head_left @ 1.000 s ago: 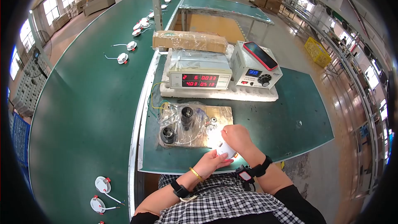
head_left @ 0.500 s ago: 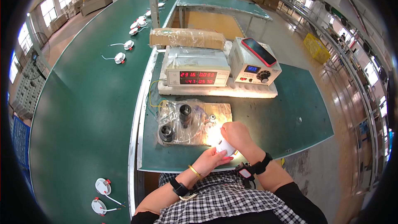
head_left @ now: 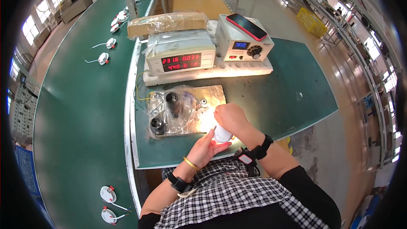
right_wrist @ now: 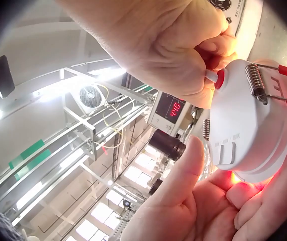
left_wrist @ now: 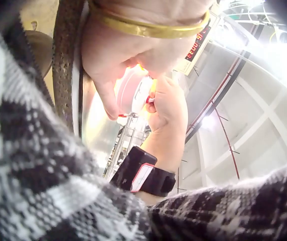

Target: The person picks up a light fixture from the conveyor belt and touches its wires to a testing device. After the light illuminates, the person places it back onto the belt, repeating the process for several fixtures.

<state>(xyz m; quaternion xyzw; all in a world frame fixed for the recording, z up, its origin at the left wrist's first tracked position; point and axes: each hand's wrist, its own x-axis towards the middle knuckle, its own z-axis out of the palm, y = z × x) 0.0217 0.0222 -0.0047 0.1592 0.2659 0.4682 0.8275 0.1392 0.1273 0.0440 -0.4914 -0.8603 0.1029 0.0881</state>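
A round white LED downlight (head_left: 222,134) is lit and glows brightly at the far side of the hands. In the right wrist view its white housing (right_wrist: 251,115) shows coil spring clips, a small slide switch (right_wrist: 227,153) and a red grommet (right_wrist: 220,79). My left hand (head_left: 202,148) holds the downlight from below, fingers under its rim and thumb raised beside the switch. My right hand (head_left: 232,118) has curled fingers and pinches the white cable (right_wrist: 211,75) where it leaves the grommet. Beyond the hands lies a plastic-wrapped test board (head_left: 186,123) with black lamp holders (head_left: 157,124).
A power meter (head_left: 181,59) with red digits and a white supply box (head_left: 243,44) stand on a foam tray (head_left: 186,75). On the box lies a phone (head_left: 246,26). To the left, a green conveyor (head_left: 85,123) carries several more downlights (head_left: 108,194).
The left thumb has slid from the downlight's back to its left edge. The light has turned from white to warmer, and the meter's lower reading has changed. The head view has shifted.
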